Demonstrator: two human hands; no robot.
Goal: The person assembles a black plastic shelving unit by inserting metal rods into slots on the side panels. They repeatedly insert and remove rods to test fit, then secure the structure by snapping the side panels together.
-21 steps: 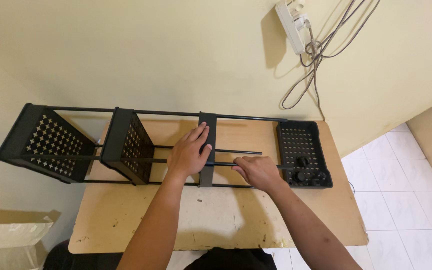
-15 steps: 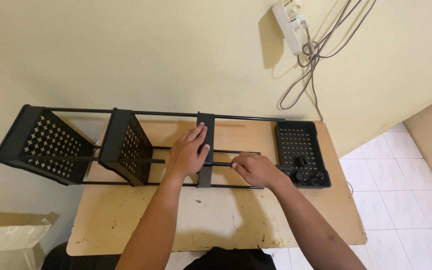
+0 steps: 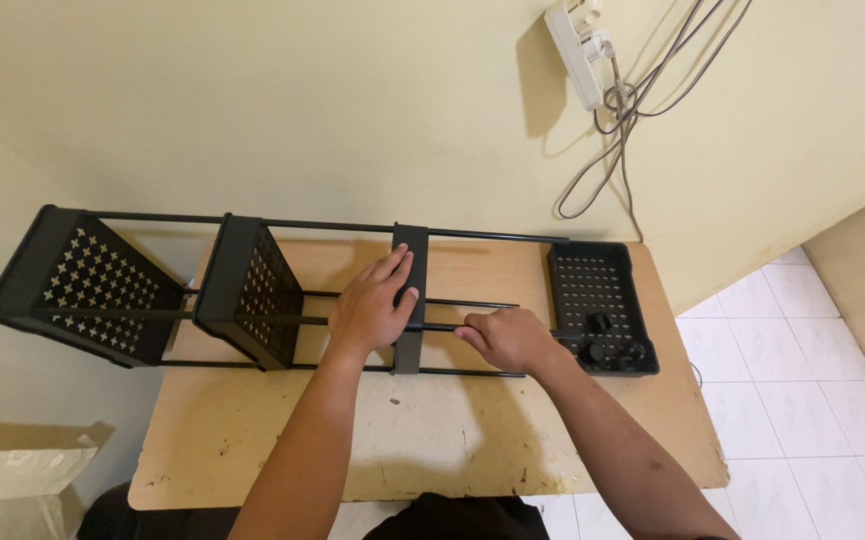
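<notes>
While the black metal shelf rack lies on its side across the worn wooden table, the head view shows the left hand pressed flat, fingers spread, against an edge-on shelf tray, apparently steadying it. The right hand is curled around a thin rod just beside that tray, seemingly gripping it. Another perforated tray at the rack's right end holds small black knobs, hard to identify. A white power strip with cables hangs on the wall. A cardboard box is cut off at lower left.
</notes>
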